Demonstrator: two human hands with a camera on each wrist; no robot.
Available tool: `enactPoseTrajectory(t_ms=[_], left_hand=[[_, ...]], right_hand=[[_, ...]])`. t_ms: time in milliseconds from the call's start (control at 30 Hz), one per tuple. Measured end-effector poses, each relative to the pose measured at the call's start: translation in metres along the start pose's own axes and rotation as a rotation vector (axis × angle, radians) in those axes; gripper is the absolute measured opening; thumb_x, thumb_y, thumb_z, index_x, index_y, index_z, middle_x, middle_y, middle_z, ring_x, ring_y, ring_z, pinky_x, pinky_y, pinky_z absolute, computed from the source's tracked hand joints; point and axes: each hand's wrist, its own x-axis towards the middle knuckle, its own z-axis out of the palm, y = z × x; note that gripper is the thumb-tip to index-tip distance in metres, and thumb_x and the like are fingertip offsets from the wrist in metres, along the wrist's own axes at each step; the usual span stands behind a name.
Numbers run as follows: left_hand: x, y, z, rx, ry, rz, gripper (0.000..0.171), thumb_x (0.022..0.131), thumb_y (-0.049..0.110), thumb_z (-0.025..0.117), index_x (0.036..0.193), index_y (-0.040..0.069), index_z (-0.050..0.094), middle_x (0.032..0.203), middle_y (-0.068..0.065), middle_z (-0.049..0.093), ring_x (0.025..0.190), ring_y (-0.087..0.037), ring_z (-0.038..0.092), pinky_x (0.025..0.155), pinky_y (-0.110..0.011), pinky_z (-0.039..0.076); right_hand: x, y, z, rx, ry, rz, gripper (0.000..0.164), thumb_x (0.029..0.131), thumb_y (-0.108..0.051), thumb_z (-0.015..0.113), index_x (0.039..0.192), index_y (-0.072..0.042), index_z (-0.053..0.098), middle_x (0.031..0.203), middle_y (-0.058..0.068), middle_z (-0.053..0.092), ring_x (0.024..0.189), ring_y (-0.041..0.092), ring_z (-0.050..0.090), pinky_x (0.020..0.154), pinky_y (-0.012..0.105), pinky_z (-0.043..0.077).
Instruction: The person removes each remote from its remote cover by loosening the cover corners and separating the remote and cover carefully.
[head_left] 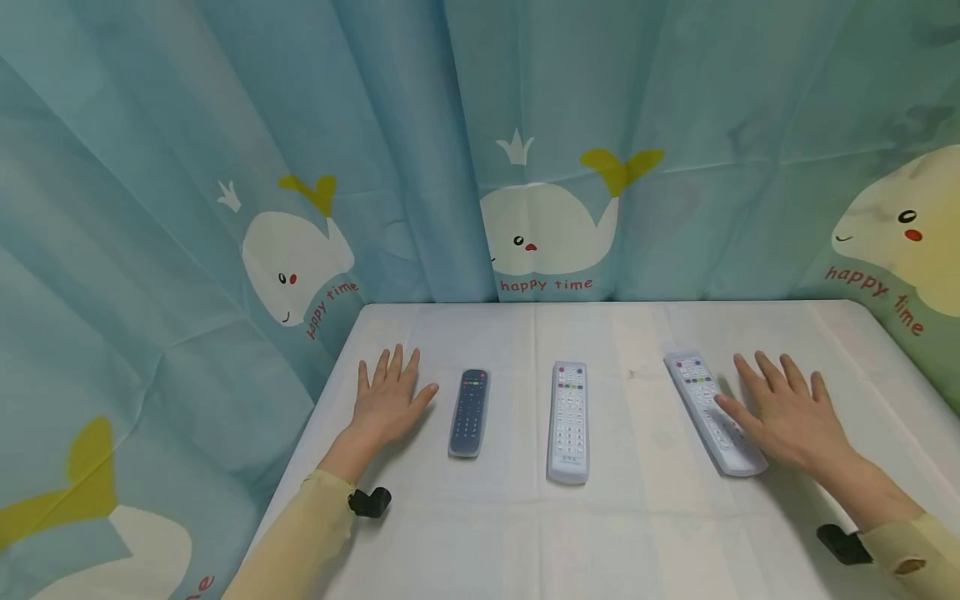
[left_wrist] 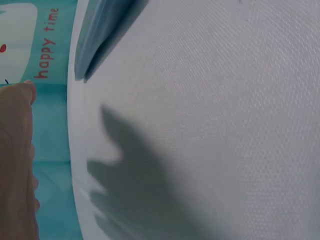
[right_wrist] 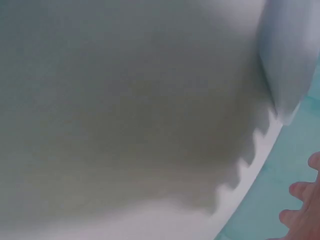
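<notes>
Three remote controls lie apart on the white table. The dark remote control (head_left: 469,414) is nearest my left hand (head_left: 385,406), which is spread palm down to its left and holds nothing. In the middle lies a white remote control (head_left: 569,423). A second white remote control (head_left: 705,403) lies tilted on the right. My right hand (head_left: 795,417) has its fingers spread, and its thumb overlaps that remote in the head view; whether it touches cannot be told. In the left wrist view my left hand (left_wrist: 16,160) shows at the edge; in the right wrist view, my right hand (right_wrist: 306,210).
The table (head_left: 622,542) is covered with a creased white cloth. Behind it and to both sides hangs a blue-green curtain (head_left: 405,125) printed with whales and "happy time". A black device (head_left: 370,502) sits at the left wrist, another black device (head_left: 843,544) at the right.
</notes>
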Motion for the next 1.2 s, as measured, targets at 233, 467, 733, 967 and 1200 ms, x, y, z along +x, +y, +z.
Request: enactPoseTrajectory(t_ms=[233,467,733,967,1200], left_hand=[[-0.001,0.002,-0.004,-0.020,-0.009,0.005,0.082,0.105,0.063,0.035,0.164,0.009,0.016,0.168,-0.022,0.009,0.154,-0.042,0.006,0.117,-0.068,-0.006],[-0.003,0.010,-0.012,-0.064,-0.031,0.002,0.083,0.105,0.062,0.036,0.164,0.008,0.016,0.168,-0.022,0.008,0.154,-0.043,0.005,0.117,-0.068,-0.006],[-0.008,0.022,-0.019,-0.098,-0.045,0.028,0.082,0.105,0.062,0.038,0.164,0.008,0.019,0.168,-0.022,0.011,0.154,-0.043,0.008,0.117,-0.069,-0.003],[-0.010,0.026,-0.021,-0.152,-0.059,0.046,0.082,0.105,0.059,0.042,0.164,0.007,0.019,0.168,-0.022,0.011,0.154,-0.043,0.008,0.118,-0.067,-0.003],[-0.013,0.027,-0.025,-0.251,-0.096,0.050,0.083,0.104,0.054,0.049,0.163,0.006,0.018,0.167,-0.025,0.013,0.153,-0.045,0.010,0.119,-0.066,0.003]], right_hand=[[0.007,-0.023,-0.007,0.072,0.001,-0.033,0.083,0.105,-0.056,0.046,0.162,-0.004,0.018,0.159,0.036,0.021,0.146,0.060,0.008,0.112,0.075,-0.004],[0.015,-0.051,-0.011,0.139,0.010,-0.106,0.081,0.104,-0.052,0.051,0.163,-0.005,0.021,0.159,0.033,0.025,0.146,0.057,0.013,0.113,0.074,0.001],[0.029,-0.092,-0.009,0.180,-0.001,-0.174,0.081,0.102,-0.052,0.056,0.162,-0.007,0.025,0.160,0.030,0.029,0.148,0.053,0.015,0.116,0.071,0.005],[0.037,-0.126,-0.009,0.234,-0.021,-0.209,0.080,0.101,-0.054,0.058,0.161,-0.007,0.031,0.160,0.026,0.032,0.149,0.051,0.019,0.116,0.070,0.012],[0.042,-0.155,-0.002,0.353,-0.038,-0.279,0.074,0.100,-0.038,0.067,0.158,-0.005,0.035,0.156,0.025,0.040,0.145,0.051,0.029,0.114,0.068,0.024]])
